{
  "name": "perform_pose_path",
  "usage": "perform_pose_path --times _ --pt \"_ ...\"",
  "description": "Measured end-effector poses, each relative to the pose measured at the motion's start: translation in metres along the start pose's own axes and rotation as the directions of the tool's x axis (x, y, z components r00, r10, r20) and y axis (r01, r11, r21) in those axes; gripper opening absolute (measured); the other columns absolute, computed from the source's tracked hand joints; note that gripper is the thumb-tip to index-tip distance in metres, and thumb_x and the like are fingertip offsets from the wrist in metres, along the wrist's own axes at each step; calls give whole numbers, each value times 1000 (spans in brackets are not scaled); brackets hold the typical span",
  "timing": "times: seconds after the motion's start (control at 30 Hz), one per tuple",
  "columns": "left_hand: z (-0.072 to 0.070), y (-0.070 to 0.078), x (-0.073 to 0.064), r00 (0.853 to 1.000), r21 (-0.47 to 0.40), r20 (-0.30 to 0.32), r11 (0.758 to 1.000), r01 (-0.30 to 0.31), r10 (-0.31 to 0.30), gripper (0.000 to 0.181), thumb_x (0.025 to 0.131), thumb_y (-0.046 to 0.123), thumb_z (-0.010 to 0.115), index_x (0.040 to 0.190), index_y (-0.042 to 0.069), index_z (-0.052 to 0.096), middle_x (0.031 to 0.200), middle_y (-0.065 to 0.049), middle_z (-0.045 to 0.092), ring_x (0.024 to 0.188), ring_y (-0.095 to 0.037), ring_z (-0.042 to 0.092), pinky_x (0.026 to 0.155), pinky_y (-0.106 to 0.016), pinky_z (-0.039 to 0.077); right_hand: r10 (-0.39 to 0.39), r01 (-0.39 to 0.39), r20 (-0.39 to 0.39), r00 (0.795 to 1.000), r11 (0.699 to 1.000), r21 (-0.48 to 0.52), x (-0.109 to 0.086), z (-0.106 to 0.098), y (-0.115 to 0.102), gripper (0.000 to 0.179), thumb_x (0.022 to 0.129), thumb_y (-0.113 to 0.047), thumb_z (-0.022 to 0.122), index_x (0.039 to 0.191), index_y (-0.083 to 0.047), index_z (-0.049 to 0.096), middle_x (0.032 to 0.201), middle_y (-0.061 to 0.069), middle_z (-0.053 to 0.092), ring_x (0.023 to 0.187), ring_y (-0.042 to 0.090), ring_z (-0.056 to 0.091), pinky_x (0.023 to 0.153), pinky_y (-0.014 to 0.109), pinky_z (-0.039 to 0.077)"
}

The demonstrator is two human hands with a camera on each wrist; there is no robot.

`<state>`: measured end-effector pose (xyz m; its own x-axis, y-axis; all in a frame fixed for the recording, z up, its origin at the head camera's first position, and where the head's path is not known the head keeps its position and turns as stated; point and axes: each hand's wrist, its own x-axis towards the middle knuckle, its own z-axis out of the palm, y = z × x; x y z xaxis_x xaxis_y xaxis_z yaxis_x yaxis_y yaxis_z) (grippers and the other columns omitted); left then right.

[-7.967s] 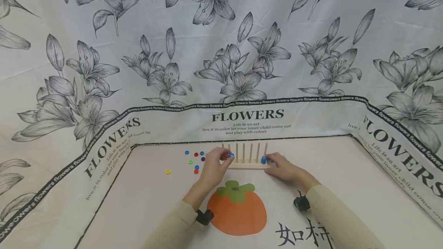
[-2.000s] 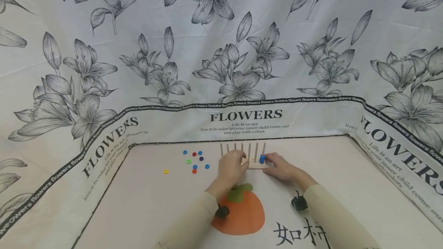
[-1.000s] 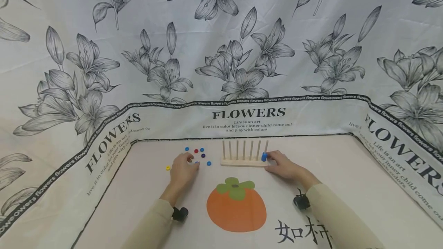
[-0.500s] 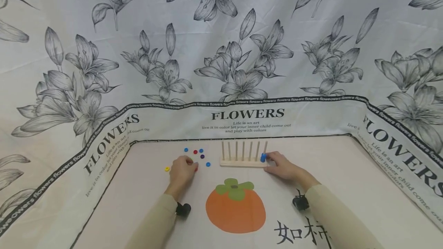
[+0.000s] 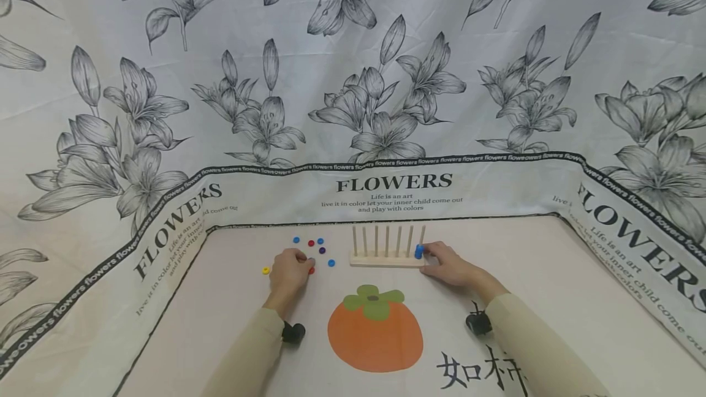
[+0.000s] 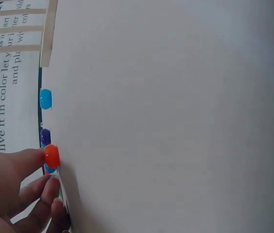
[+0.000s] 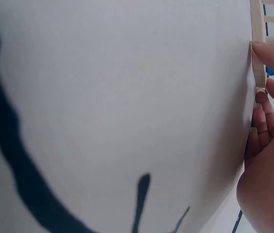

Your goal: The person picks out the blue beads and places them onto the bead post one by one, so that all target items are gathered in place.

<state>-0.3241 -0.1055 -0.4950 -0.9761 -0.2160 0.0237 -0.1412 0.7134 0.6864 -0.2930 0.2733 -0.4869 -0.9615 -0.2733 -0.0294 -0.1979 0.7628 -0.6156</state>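
A wooden peg rack (image 5: 380,260) with several upright pegs stands at the back of the table. Blue beads (image 5: 419,252) sit low on its rightmost peg. My right hand (image 5: 449,264) grips the right end of the base by thumb and fingers. My left hand (image 5: 289,271) is down among loose beads, thumb and fingers bent. In the left wrist view, its thumb tip lies by an orange-red bead (image 6: 52,156), with a blue bead partly hidden behind. A sliver of green bead (image 6: 60,192) shows beside the fingers. Whether the fingers pinch a bead is hidden.
Around the left hand lie a yellow bead (image 5: 266,270), a dark purple bead (image 5: 322,250), a red bead (image 5: 311,242) and several blue beads (image 5: 331,263). A flower-printed curtain (image 5: 397,192) borders the table. The cloth bears a persimmon print (image 5: 375,339).
Eight seconds ago my left hand held a blue bead by the rack. It was at the middle pegs two seconds ago, then moved left to the loose beads. My right hand stays put.
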Motion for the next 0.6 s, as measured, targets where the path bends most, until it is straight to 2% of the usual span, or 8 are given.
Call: perform_pose_path --times 0.27,0.47,0.6 --pt "1 1 -1 1000 -10 6 1000 -6 6 20 93 24 77 100 6 72 88 -5 68 79 -23 61 73 -37 52 7 -7 2 1000 1000 -10 -1 1 0 60 99 -23 65 148 5 45 145 28 45 135 48 41 112 65 34" --pt "0 1 0 1000 -10 16 1000 -14 14 19 95 23 75 102 5 71 88 -6 66 78 -22 60 69 -34 51 -37 37 -7 999 999 -22 -3 0 1 61 99 -25 63 146 8 44 141 30 47 131 50 41 110 66 35" --pt "-3 1 1 999 -13 19 999 -49 49 17 98 22 70 105 7 69 90 -5 65 77 -20 58 66 -31 49 -39 39 -5 999 999 -25 -1 -1 2 61 99 -26 62 147 7 44 142 30 46 132 50 41 110 66 35"
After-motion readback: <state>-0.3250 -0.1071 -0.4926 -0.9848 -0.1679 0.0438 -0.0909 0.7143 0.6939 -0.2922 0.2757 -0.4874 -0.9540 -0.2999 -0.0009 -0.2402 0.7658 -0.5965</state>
